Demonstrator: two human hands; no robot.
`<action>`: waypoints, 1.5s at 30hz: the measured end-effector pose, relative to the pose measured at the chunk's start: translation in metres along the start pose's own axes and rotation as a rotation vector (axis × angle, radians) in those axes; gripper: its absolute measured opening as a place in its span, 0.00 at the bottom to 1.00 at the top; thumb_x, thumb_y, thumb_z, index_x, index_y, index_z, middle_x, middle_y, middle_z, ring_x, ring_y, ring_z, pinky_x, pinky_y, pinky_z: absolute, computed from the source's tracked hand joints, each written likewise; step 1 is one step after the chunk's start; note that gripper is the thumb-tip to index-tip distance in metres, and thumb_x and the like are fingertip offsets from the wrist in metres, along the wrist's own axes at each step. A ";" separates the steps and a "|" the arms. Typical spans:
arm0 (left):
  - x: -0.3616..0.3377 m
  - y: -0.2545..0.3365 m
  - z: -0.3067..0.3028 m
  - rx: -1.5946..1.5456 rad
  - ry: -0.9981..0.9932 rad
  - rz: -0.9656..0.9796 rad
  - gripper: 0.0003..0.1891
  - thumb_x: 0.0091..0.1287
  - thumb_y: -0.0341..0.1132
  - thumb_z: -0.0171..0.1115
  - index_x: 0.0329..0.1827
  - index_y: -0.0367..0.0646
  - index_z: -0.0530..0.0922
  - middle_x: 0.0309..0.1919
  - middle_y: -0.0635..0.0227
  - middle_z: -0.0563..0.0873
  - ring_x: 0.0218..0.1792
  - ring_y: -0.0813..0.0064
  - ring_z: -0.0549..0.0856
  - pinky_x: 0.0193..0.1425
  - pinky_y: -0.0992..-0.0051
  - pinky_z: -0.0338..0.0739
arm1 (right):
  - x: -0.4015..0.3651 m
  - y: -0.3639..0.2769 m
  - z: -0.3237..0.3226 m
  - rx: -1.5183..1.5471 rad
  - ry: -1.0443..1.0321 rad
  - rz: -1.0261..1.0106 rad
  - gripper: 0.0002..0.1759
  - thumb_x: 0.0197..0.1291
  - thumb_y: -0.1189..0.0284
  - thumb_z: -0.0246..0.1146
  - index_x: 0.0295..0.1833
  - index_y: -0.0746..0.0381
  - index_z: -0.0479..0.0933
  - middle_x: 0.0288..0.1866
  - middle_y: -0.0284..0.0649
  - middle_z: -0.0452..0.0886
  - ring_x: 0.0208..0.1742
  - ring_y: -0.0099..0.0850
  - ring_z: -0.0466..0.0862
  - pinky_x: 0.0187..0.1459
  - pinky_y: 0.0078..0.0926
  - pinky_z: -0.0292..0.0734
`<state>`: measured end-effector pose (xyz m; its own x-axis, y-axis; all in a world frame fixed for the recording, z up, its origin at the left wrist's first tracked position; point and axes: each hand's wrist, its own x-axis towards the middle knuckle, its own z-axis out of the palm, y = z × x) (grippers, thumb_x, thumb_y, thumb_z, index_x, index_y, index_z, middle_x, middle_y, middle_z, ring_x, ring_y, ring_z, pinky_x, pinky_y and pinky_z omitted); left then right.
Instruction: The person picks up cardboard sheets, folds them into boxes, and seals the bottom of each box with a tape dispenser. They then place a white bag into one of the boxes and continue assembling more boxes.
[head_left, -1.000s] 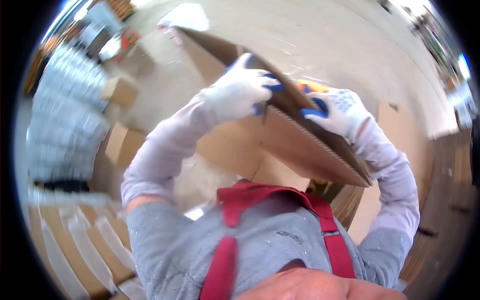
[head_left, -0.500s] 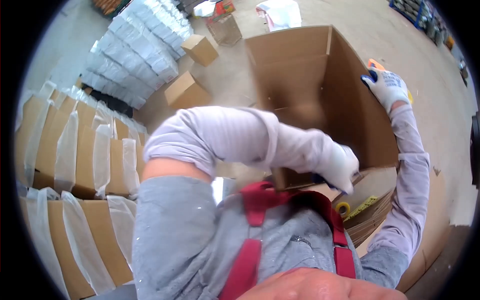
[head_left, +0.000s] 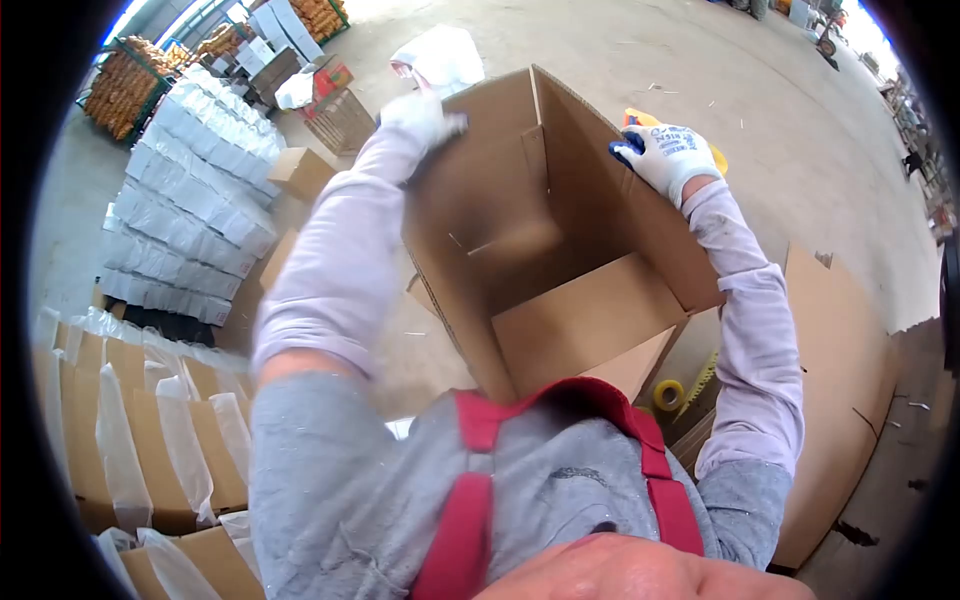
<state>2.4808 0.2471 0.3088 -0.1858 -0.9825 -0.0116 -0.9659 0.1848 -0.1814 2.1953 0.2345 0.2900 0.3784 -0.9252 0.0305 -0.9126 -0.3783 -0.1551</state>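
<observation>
A large open cardboard box (head_left: pixel 590 310) stands in front of me, its inside facing up. My right hand (head_left: pixel 662 158), in a white and blue glove, has its fingers hooked over the top edge of the box's right wall. An orange and yellow object (head_left: pixel 719 158) shows partly behind this hand; whether the hand holds it too is unclear. At the box's far left corner, my left hand (head_left: pixel 422 122), also gloved, is smeared by motion, so its fingers and any contact with the box cannot be made out.
Stacked white wrapped packs (head_left: pixel 190 200) stand at the left, with cardboard boxes under plastic strips (head_left: pixel 150 430) nearer me. A yellow tape roll (head_left: pixel 668 394) lies by the box's near right corner. Flat cardboard (head_left: pixel 830 400) spreads at the right. A white bag (head_left: pixel 440 60) lies beyond the box.
My left hand has swung from the box's near right side to its far left corner. My right hand remains on the right wall's edge. The view has shifted, and an inner near flap now shows.
</observation>
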 end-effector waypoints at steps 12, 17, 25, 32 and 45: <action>-0.016 -0.113 0.076 -0.388 0.533 -0.240 0.25 0.65 0.53 0.53 0.62 0.52 0.71 0.54 0.55 0.78 0.51 0.61 0.80 0.58 0.65 0.72 | -0.047 -0.075 0.114 -0.130 0.533 -0.244 0.15 0.51 0.62 0.61 0.46 0.42 0.76 0.31 0.41 0.71 0.33 0.38 0.75 0.34 0.39 0.67; 0.052 -0.005 0.087 -0.330 0.291 -0.339 0.34 0.66 0.63 0.39 0.69 0.53 0.61 0.61 0.52 0.71 0.63 0.57 0.70 0.67 0.61 0.61 | -0.042 -0.062 0.107 -0.065 0.496 -0.203 0.18 0.50 0.62 0.62 0.49 0.39 0.77 0.33 0.40 0.74 0.36 0.38 0.78 0.38 0.39 0.70; 0.075 0.006 0.105 -0.456 -0.010 -0.263 0.30 0.66 0.62 0.42 0.52 0.46 0.77 0.46 0.58 0.83 0.51 0.59 0.80 0.56 0.62 0.72 | -0.089 -0.071 0.060 1.601 0.421 -0.137 0.22 0.60 0.72 0.57 0.60 0.68 0.68 0.59 0.48 0.72 0.58 0.35 0.74 0.60 0.32 0.68; 0.054 -0.026 0.127 -0.631 0.784 -0.019 0.29 0.67 0.59 0.45 0.46 0.41 0.81 0.31 0.62 0.83 0.32 0.70 0.82 0.39 0.75 0.77 | -0.082 -0.084 0.083 1.565 0.220 -0.153 0.23 0.56 0.77 0.60 0.59 0.67 0.70 0.57 0.43 0.74 0.55 0.29 0.75 0.57 0.26 0.69; -0.032 0.013 0.067 -2.121 -0.414 -0.012 0.18 0.68 0.45 0.54 0.42 0.36 0.79 0.23 0.70 0.79 0.15 0.84 0.73 0.17 0.83 0.66 | -0.084 -0.065 0.088 1.618 0.162 -0.194 0.24 0.53 0.77 0.61 0.58 0.68 0.70 0.58 0.44 0.73 0.58 0.30 0.73 0.59 0.27 0.66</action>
<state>2.4868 0.2797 0.2407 -0.4230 -0.8769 -0.2282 0.2803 -0.3661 0.8873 2.2368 0.3393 0.2106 0.3469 -0.9034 0.2522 0.2864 -0.1540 -0.9456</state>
